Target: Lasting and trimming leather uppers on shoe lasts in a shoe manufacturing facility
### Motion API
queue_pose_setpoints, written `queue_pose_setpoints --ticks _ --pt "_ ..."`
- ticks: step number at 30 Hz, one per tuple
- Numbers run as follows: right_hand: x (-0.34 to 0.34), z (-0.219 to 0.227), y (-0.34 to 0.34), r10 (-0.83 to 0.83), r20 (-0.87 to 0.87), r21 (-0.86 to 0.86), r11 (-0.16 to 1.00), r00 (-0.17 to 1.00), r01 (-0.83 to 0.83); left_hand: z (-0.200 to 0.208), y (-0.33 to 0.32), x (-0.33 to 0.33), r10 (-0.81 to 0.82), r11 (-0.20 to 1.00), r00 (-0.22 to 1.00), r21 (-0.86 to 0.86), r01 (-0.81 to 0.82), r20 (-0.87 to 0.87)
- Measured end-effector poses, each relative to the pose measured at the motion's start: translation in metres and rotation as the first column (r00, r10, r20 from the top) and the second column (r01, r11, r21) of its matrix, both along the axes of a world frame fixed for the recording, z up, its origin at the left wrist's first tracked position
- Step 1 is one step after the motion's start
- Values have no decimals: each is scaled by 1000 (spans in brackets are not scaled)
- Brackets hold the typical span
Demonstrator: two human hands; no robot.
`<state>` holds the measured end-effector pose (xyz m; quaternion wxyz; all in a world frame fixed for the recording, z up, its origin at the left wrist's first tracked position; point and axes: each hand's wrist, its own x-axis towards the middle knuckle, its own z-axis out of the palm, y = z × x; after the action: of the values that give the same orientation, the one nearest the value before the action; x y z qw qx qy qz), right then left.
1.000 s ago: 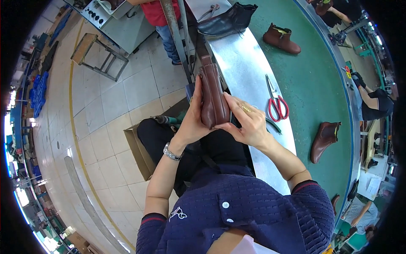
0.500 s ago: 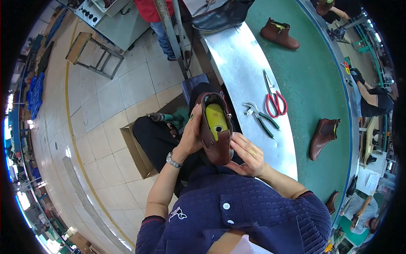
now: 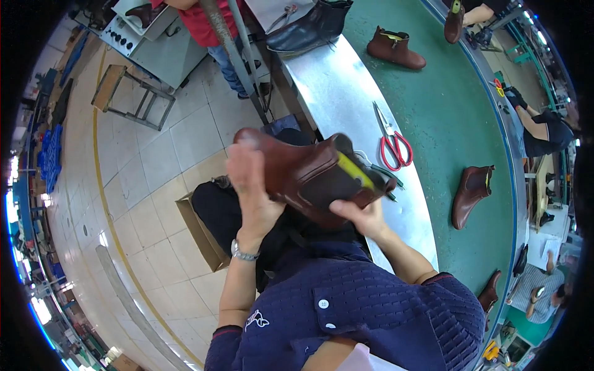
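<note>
The person is holding a brown ankle boot (image 3: 309,176) up in front of the chest, above the lap, lying nearly on its side with the toe pointing to the person's left and the opening, showing a yellow-green lining, to the right; the left hand (image 3: 255,191) is gripping the toe end, its fingers (image 3: 244,162) closed over the leather, though motion blur is softening them; the right hand (image 3: 362,217) is cupping the heel end from below, fingers wrapped against the underside; a metal watch (image 3: 243,252) is sitting on the left wrist. Just beyond the boot, the steel surface (image 3: 346,93) is carrying red-handled scissors (image 3: 393,143) and a pair of pliers (image 3: 385,179), partly hidden behind the boot; beside it a green conveyor belt (image 3: 445,105) is carrying one brown boot (image 3: 471,195) to the right and another (image 3: 395,48) farther off; a black boot (image 3: 306,26) is standing at the far end of the steel; a cardboard box (image 3: 201,232) is resting on the tiled floor by the person's left knee.
</note>
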<state>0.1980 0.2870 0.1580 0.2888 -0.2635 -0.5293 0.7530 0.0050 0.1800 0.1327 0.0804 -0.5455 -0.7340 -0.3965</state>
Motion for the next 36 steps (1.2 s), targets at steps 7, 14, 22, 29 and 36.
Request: queue_pose_setpoints --ticks 7,14,22,29,36 --pt "11 -61 58 73 -414 -533 788 907 -307 45 -15 -15 -360 927 209 322 193 909" --pt "-33 -101 75 160 -579 -567 626 799 -536 99 9 17 -730 583 470 93 807 496" --pt "-54 -123 99 286 -355 -436 792 890 -428 92 11 42 -733 650 650 -75 756 201" --pt "-63 -89 104 227 -304 -311 894 925 -322 67 12 47 -668 736 744 -170 655 -28" --pt "-54 -87 122 167 -382 -283 915 909 -287 52 9 47 -504 863 822 -121 490 -265"
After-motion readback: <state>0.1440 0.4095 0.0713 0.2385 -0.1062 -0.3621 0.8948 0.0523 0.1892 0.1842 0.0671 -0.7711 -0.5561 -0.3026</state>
